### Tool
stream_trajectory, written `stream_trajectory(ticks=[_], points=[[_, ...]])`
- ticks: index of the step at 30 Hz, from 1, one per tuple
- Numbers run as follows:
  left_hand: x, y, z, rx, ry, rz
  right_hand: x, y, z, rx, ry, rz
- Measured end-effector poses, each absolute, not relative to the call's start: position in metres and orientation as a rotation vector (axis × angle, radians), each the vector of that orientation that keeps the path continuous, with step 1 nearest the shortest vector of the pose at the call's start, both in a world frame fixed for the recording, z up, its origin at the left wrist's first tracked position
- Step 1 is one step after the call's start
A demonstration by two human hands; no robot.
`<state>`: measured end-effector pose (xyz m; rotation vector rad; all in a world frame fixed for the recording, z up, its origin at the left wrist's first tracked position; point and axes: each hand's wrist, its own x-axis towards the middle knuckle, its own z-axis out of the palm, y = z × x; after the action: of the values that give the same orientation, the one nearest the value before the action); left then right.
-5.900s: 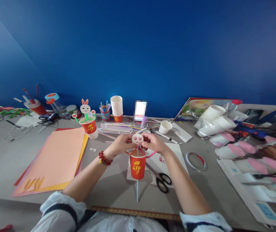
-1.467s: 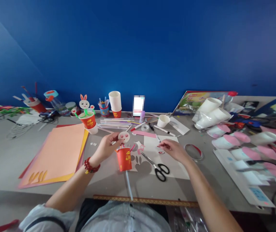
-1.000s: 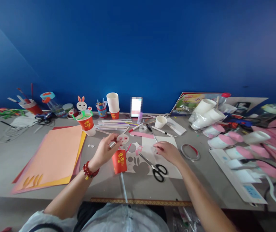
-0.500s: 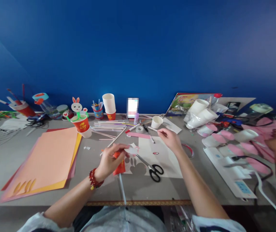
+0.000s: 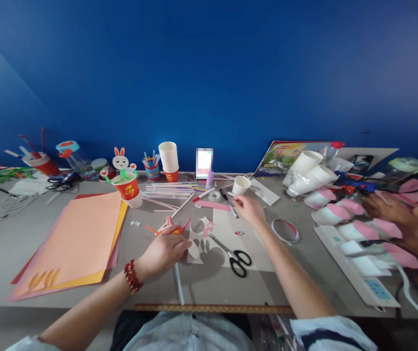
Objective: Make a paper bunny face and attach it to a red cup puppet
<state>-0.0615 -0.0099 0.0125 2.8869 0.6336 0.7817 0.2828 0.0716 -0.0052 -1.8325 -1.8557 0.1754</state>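
My left hand [image 5: 162, 251] lies closed over a red paper cup [image 5: 173, 229] tipped down on the grey table [image 5: 7, 239]. Only the cup's rim and orange and pink bits show above my fingers. A white straw [image 5: 177, 288] runs from under that hand toward me. My right hand [image 5: 248, 208] reaches further back with its fingers curled together beside a black pen [image 5: 228, 200] and a pink paper strip [image 5: 212, 205]. What those fingers pinch is too small to make out. Between my hands lies a white sheet [image 5: 247, 243] with cut-out holes.
Black scissors [image 5: 238, 260] lie on the sheet, a tape ring [image 5: 285, 230] to its right. Orange card [image 5: 77, 239] covers the left. A bunny cup [image 5: 127, 184], straws [image 5: 170, 190] and a small white cup [image 5: 241, 185] stand behind. A co-worker's hands [image 5: 395, 209] handle pink-eared cups [image 5: 331, 213].
My left hand has lowered the red cup onto the table and covered it. My right hand left the white sheet and moved back toward the pens. The co-worker's hands came in at right.
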Motion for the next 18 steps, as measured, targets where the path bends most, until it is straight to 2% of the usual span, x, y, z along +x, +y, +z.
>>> stream_trajectory(ticks=[9,13,18], points=[[-0.088,0.02,0.01,2.933,0.508,0.663,0.235,0.132,-0.005,-1.648,-1.749,0.33],[-0.117,0.045,0.012,2.947,0.649,0.629,0.212,0.166,-0.007,-1.628,-1.657,0.376],[-0.127,0.048,0.016,2.809,0.818,0.851,0.196,0.175,0.0,-1.534,-1.606,0.407]])
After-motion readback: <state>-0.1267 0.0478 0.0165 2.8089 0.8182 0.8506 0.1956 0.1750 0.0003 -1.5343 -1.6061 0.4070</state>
